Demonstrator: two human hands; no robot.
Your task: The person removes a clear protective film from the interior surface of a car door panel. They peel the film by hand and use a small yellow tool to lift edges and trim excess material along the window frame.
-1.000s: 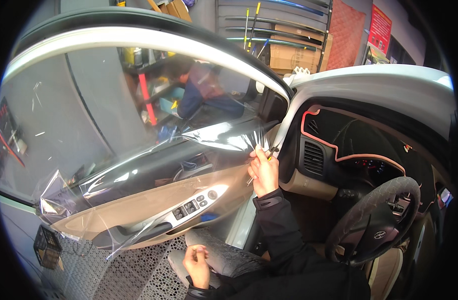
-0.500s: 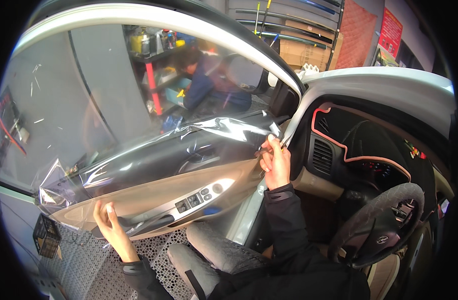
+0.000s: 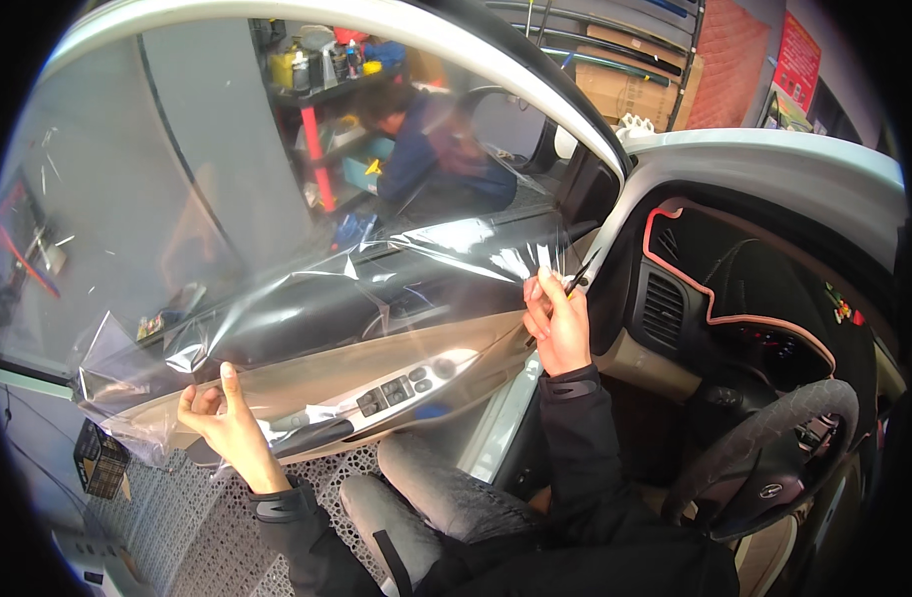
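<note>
A sheet of clear plastic film (image 3: 446, 244), creased and shiny, drapes over the inner side of the open car door, covering the black upper trim and part of the beige door panel (image 3: 306, 368). My left hand (image 3: 232, 433) is by the panel's rear part, above the armrest, with its fingers curled and thumb raised at the film's lower edge. At the door's hinge side, my right hand (image 3: 563, 328) pinches the film's other end. A slim dark tool (image 3: 582, 271) with a yellow bit sticks out from behind the right hand; its kind is unclear.
The steering wheel (image 3: 774, 448) and dashboard are on the right. Window switches (image 3: 396, 390) lie on the armrest. Beyond the window glass a person (image 3: 441, 159) crouches beside a shelf (image 3: 316, 149) of bottles. A black crate (image 3: 101, 460) stands on the grated floor.
My left hand has risen slightly and turned its thumb upward. The film has shifted up at its lower edge, with new creases by both hands. My view has moved slightly.
</note>
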